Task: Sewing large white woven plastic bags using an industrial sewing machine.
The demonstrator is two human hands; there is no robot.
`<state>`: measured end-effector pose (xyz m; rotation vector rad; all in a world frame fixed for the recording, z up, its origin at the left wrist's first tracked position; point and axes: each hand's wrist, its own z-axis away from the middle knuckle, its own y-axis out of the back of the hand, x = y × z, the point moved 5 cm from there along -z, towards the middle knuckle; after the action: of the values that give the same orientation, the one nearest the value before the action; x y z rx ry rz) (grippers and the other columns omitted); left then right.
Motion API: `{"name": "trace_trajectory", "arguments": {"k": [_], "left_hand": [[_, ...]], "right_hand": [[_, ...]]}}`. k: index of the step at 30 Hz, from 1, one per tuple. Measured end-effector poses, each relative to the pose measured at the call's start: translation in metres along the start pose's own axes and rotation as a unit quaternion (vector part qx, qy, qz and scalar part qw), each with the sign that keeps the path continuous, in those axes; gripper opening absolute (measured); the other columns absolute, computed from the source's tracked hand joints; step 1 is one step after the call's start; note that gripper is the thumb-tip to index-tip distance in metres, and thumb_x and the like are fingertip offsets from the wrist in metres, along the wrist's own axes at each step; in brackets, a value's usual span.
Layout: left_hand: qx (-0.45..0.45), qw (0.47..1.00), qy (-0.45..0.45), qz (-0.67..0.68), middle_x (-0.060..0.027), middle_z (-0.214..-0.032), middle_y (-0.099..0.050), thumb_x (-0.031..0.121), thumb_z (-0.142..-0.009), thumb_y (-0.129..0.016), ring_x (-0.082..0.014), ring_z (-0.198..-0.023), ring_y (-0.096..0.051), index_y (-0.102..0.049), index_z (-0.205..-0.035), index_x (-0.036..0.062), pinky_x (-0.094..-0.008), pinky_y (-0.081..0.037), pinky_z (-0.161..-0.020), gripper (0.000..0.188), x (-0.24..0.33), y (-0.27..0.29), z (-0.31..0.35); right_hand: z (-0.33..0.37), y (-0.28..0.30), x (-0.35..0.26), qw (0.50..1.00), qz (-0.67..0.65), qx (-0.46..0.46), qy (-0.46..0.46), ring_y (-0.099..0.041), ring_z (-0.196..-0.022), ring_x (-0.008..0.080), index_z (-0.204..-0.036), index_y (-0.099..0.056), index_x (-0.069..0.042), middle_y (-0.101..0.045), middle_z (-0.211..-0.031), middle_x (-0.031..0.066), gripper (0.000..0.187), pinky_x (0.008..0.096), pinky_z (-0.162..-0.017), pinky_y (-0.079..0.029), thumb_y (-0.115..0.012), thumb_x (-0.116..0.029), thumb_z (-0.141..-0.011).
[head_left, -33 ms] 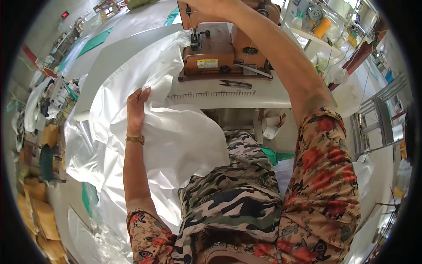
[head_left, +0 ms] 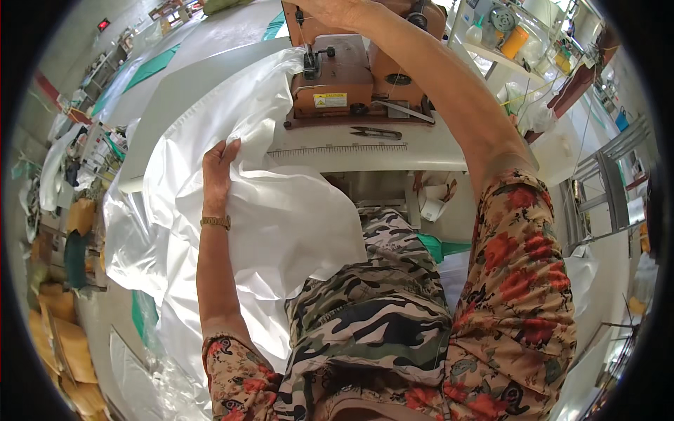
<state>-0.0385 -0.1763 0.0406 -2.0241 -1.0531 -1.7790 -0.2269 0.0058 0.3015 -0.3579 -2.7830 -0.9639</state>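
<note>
My left hand (head_left: 220, 168) is closed on a fold of shiny white sheet material (head_left: 302, 224). The sheet drapes over the table's left part and hangs down across my lap. Its far corner lies under the needle area of a brown sewing machine (head_left: 333, 74). My right arm reaches up over the machine, and my right hand (head_left: 333, 10) is at its upper part, cut off by the top edge. The fingers of that hand do not show. A pair of thread snips (head_left: 376, 133) lies on the table in front of the machine.
A ruler strip (head_left: 337, 150) runs along the table's near edge. To the right, a shelf (head_left: 502, 59) carries a bottle and an orange container. A metal rack (head_left: 607, 182) stands further right. Stacked brown cartons (head_left: 63, 330) are at the lower left.
</note>
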Motion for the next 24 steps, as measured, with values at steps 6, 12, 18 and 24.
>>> {"name": "trace_trajectory", "arguments": {"k": [6, 12, 18, 24], "left_hand": [[-0.006, 0.999, 0.030, 0.018, 0.0074, -0.076, -0.056, 0.027, -0.098, -0.065, -0.0036, -0.071, -0.044, -0.068, -0.090, -0.0033, -0.0211, -0.040, -0.065, 0.032, 0.002, 0.006, 0.004], [-0.035, 0.995, 0.095, -0.022, 0.0127, -0.066, -0.044, 0.030, -0.099, -0.063, 0.0001, -0.061, -0.032, -0.063, -0.076, 0.0069, -0.0196, -0.026, -0.053, 0.032, 0.023, 0.020, 0.034], [-0.054, 0.978, 0.159, 0.126, 0.0058, -0.079, -0.064, 0.024, -0.101, -0.061, -0.0018, -0.067, -0.052, -0.070, -0.093, 0.0018, -0.0191, -0.042, -0.060, 0.025, 0.057, -0.012, 0.078], [-0.152, 0.925, 0.017, -0.347, -0.0040, -0.071, -0.062, 0.034, -0.092, -0.070, -0.0101, -0.065, -0.057, -0.068, -0.100, 0.0012, -0.0280, -0.048, -0.062, 0.034, 0.063, -0.010, 0.081]], "right_hand": [[0.073, -0.032, -0.020, 0.984, -0.095, 0.101, -0.107, -0.065, -0.079, 0.0372, -0.101, -0.068, -0.005, -0.068, -0.084, 0.0181, 0.038, 0.0486, -0.072, -0.050, -0.061, -0.042, -0.093], [0.205, -0.143, -0.082, 0.716, -0.486, -0.229, -0.445, -0.069, -0.078, 0.0199, -0.096, -0.070, -0.003, -0.070, -0.080, 0.0056, 0.046, 0.0330, -0.061, -0.054, -0.062, -0.049, -0.093], [0.208, -0.154, -0.118, 0.456, -0.695, 0.011, -0.555, -0.067, -0.077, 0.0127, -0.099, -0.070, -0.004, -0.070, -0.094, 0.0042, 0.040, 0.0313, -0.062, -0.056, -0.064, -0.042, -0.093], [0.228, -0.121, -0.105, 0.507, -0.646, -0.013, -0.570, -0.068, -0.076, 0.0130, -0.098, -0.069, -0.002, -0.070, -0.090, 0.0049, 0.034, 0.0293, -0.062, -0.056, -0.061, -0.035, -0.096]]}}
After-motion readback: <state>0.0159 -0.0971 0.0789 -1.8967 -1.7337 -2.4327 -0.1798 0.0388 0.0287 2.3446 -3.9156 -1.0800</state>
